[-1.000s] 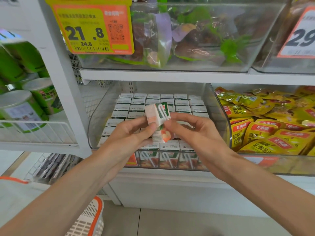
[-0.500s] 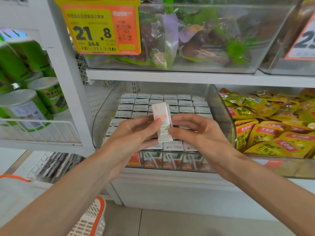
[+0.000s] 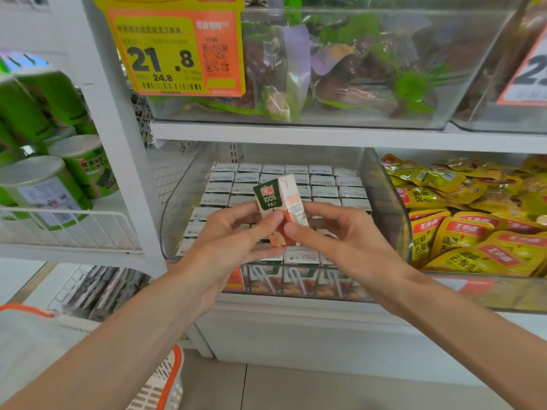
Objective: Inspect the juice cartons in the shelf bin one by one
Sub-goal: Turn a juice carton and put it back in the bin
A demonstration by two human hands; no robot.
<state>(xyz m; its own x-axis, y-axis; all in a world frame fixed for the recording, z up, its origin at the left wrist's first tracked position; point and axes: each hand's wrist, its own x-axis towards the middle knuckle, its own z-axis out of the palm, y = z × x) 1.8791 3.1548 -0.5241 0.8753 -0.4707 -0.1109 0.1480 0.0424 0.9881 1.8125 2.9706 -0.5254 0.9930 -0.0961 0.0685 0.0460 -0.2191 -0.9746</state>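
A small juice carton, green and peach with "100%" on its front, is held upright above the clear shelf bin. My left hand pinches its lower left side with thumb and fingers. My right hand pinches its lower right side, thumb on the front. Several rows of identical cartons stand packed in the bin, white tops up. My hands hide the cartons in the middle of the bin.
Yellow snack packets fill the bin to the right. Green cans stand on a wire shelf at the left. Above hangs a yellow price tag on a bin of bagged goods. An orange-rimmed basket sits below left.
Both hands have turned the carton: a white side panel faced me half a second ago, now its green front label and a peach side face me. The hands stay in the same place.
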